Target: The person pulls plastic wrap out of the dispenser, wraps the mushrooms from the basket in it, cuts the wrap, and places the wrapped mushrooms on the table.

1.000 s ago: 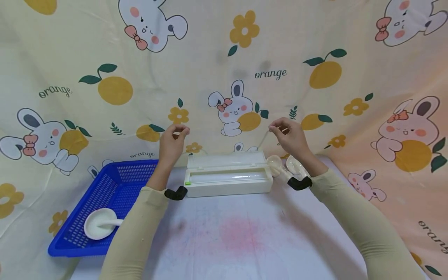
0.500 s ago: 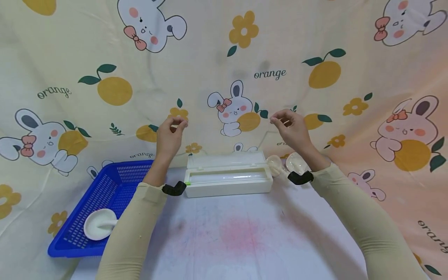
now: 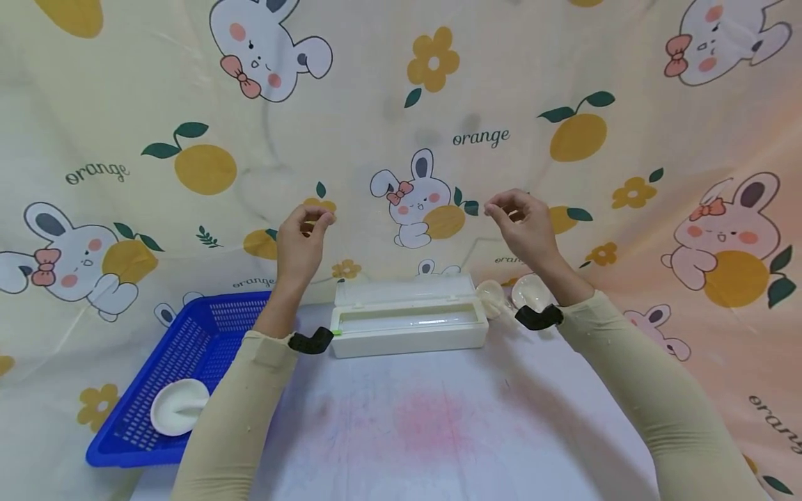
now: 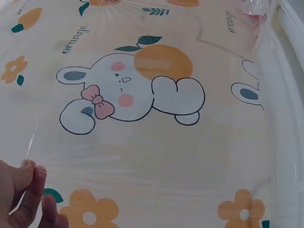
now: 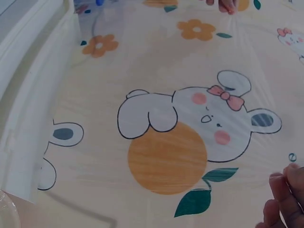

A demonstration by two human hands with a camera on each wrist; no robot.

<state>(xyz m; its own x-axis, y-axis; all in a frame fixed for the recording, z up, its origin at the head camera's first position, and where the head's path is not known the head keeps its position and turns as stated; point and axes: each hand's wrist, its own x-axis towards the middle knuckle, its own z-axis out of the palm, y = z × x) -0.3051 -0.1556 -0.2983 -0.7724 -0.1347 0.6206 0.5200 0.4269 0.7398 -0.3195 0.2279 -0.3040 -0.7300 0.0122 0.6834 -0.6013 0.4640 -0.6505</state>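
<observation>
Pinching clear film (image 4: 142,147) at 10 and 2 o'clock from the dispenser (image 3: 410,342), left hand (image 3: 303,240) and right hand (image 3: 523,226) apparently perform draw-out, with even tension likely required next.

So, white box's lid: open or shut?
Open: the lid is tipped back behind the white box, and the roll shows in the opening.

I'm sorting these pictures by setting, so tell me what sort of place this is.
Probably a makeshift indoor work corner, perhaps arranged for filming: a printed cloth hangs behind a pale tabletop, and a long white box stands open on it.
</observation>
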